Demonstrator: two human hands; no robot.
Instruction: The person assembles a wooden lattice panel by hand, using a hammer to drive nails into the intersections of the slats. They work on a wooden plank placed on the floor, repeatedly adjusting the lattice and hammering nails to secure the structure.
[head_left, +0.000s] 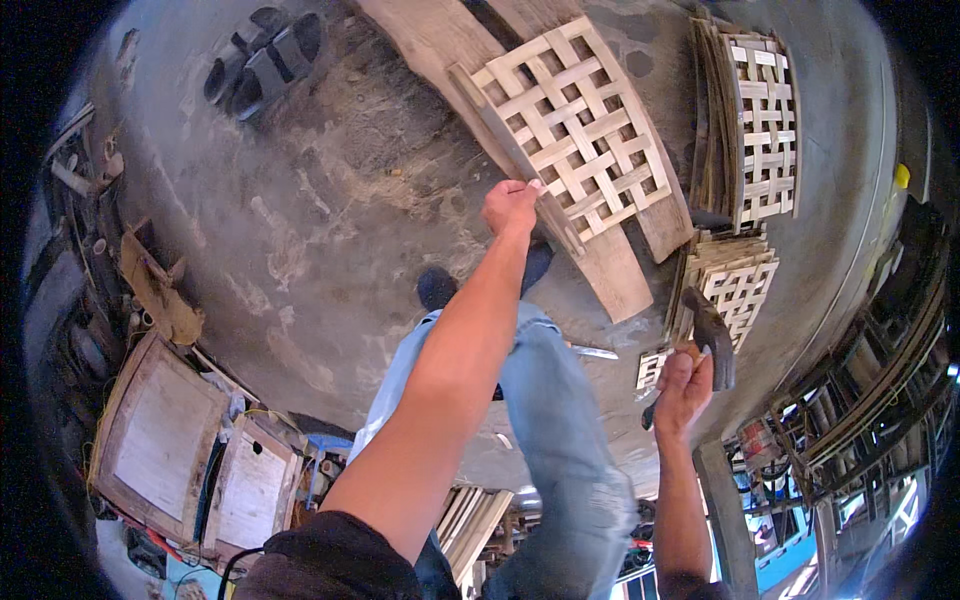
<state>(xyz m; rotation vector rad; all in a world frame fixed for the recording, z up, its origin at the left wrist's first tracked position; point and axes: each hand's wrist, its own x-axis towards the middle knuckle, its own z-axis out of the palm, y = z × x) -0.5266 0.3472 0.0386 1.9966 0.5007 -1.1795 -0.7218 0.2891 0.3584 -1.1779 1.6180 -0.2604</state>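
Observation:
My left hand (510,205) reaches forward and grips the near edge of a woven wooden lattice panel (575,125) that rests on a long wooden plank (620,265) over the concrete floor. My right hand (683,385) is lower and to the right, closed around the handle of a hammer (712,335) whose dark head points up. My legs in blue jeans (545,400) stand below the panel, one dark shoe (437,287) showing.
Stacks of finished lattice panels (765,125) lean at the right, with more (735,285) just beyond the hammer. A pair of sandals (265,60) lies far left on the floor. Framed boards (160,435) stand at the lower left; metal racks (860,410) fill the right.

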